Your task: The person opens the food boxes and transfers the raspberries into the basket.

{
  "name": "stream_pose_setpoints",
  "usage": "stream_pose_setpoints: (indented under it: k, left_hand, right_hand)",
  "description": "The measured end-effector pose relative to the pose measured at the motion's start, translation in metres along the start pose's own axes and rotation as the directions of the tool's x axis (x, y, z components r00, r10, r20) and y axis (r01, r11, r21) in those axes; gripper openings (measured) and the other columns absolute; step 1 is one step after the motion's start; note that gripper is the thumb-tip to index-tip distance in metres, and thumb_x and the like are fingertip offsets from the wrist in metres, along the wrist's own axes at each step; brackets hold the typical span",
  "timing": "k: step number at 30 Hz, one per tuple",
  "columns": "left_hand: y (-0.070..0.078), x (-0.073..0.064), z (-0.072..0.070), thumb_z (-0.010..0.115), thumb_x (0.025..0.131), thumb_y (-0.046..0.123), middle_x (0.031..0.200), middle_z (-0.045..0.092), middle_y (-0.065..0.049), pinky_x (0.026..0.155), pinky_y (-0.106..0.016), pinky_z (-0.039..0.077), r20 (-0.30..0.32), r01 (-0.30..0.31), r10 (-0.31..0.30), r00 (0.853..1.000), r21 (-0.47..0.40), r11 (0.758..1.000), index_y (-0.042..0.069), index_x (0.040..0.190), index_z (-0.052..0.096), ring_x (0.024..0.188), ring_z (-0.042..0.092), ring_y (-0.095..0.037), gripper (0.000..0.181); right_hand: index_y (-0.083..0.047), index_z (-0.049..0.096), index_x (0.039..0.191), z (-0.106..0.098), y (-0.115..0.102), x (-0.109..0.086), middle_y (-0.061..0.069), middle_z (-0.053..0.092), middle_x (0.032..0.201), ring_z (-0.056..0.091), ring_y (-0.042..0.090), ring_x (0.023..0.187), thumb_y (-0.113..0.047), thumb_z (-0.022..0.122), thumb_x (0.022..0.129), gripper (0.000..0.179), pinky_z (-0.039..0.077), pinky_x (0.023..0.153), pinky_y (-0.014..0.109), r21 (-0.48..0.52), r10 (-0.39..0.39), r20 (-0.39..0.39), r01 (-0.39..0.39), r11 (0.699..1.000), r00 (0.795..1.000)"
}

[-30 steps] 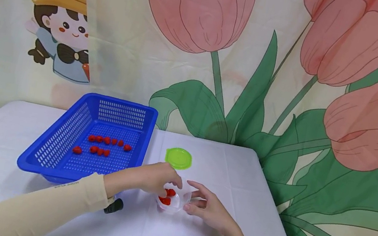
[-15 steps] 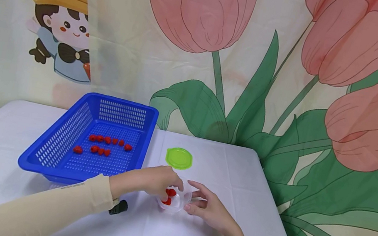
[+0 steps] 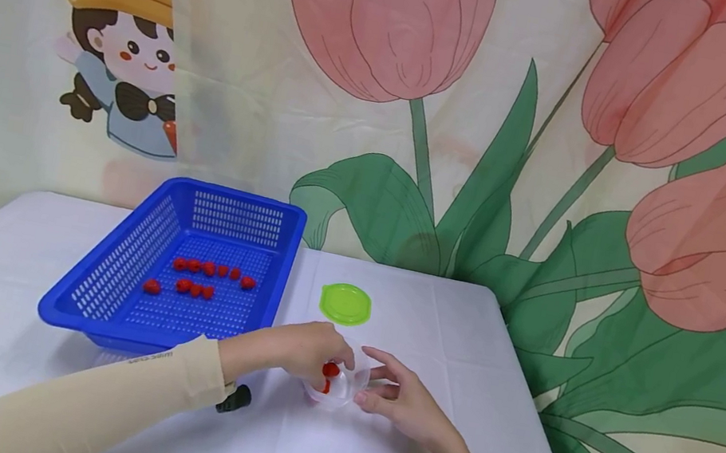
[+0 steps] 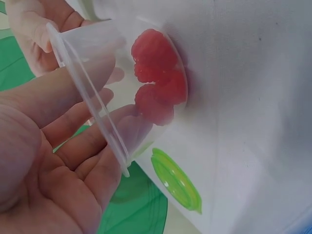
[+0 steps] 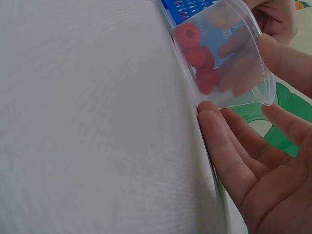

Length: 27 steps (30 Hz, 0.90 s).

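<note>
A clear plastic cup (image 3: 343, 390) stands on the white table with several red raspberries (image 5: 187, 35) at its bottom. My left hand (image 3: 315, 352) reaches over the rim from the left. In the left wrist view its extended fingers go down inside the cup beside the raspberries (image 4: 155, 51), with the fingertips right at the fruit. My right hand (image 3: 403, 405) holds the cup from the right, thumb up at the rim and fingers low along the wall, as the right wrist view shows. From the head view the left hand covers part of the fruit.
To the left a blue mesh basket (image 3: 293, 263) holds more raspberries (image 3: 208, 269), loosely in rows. A green lid (image 3: 345, 304) lies flat behind the cup. Behind the white tablecloth (image 3: 459, 341) hangs a printed curtain with tulips (image 3: 389, 16).
My left hand has shifted slightly to the right over the cup, and its fingers now cover more of the raspberries. The right hand stays at the cup.
</note>
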<state>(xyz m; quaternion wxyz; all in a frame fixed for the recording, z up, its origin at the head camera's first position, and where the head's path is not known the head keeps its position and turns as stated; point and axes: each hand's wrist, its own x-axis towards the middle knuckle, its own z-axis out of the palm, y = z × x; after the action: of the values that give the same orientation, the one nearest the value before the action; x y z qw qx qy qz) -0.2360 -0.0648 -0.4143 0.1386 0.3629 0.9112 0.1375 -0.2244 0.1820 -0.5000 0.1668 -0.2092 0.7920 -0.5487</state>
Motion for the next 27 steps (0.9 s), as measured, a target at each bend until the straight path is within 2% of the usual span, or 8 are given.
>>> stream_pose_setpoints:
  k: [7, 16, 23, 27]
  left_hand:
    - [0.0031, 0.0004, 0.0013, 0.087, 0.085, 0.005, 0.108, 0.076, -0.006, 0.088, -0.034, 0.061, 0.001, 0.02, -0.02, 1.0, 0.02, 1.0, 0.01, 0.126, 0.076, 0.096, 0.061, -0.017, 0.043]
    - [0.002, 0.0021, 0.0034, 0.087, 0.085, 0.0, 0.107, 0.076, -0.005, 0.086, -0.03, 0.061, -0.015, 0.003, -0.003, 1.0, 0.023, 1.0, 0.009, 0.12, 0.08, 0.093, 0.062, -0.014, 0.036]
    - [-0.0011, 0.0035, 0.0075, 0.086, 0.086, 0.001, 0.106, 0.073, -0.005, 0.087, -0.029, 0.06, -0.012, -0.011, 0.012, 1.0, 0.064, 0.998, 0.01, 0.116, 0.082, 0.095, 0.059, -0.015, 0.032]
    - [-0.0031, 0.0047, 0.0102, 0.085, 0.086, 0.0, 0.102, 0.075, -0.004, 0.087, -0.029, 0.059, -0.013, -0.018, 0.019, 1.0, 0.073, 0.997, 0.01, 0.115, 0.082, 0.092, 0.059, -0.014, 0.031]
  right_hand:
    - [-0.025, 0.044, 0.161, 0.0004, 0.0011, -0.0006, 0.015, 0.063, 0.135, 0.072, 0.026, 0.113, -0.026, 0.082, 0.096, 0.076, 0.059, 0.095, 0.037, -0.002, 0.004, -0.004, -0.004, 1.0, 1.0]
    - [-0.024, 0.045, 0.161, 0.0004, -0.0001, -0.0005, 0.016, 0.063, 0.136, 0.073, 0.025, 0.111, -0.024, 0.082, 0.096, 0.075, 0.059, 0.093, 0.035, 0.006, 0.004, 0.0, -0.004, 1.0, 1.0]
    - [-0.021, 0.043, 0.162, 0.0001, -0.0005, -0.0003, 0.018, 0.062, 0.136, 0.073, 0.025, 0.11, -0.023, 0.081, 0.096, 0.076, 0.06, 0.093, 0.033, 0.007, -0.01, 0.011, 0.009, 1.0, 1.0]
    - [-0.023, 0.044, 0.162, -0.0002, 0.0002, 0.0005, 0.017, 0.062, 0.136, 0.073, 0.025, 0.111, -0.024, 0.082, 0.096, 0.076, 0.06, 0.093, 0.033, 0.004, -0.004, 0.009, 0.004, 1.0, 1.0]
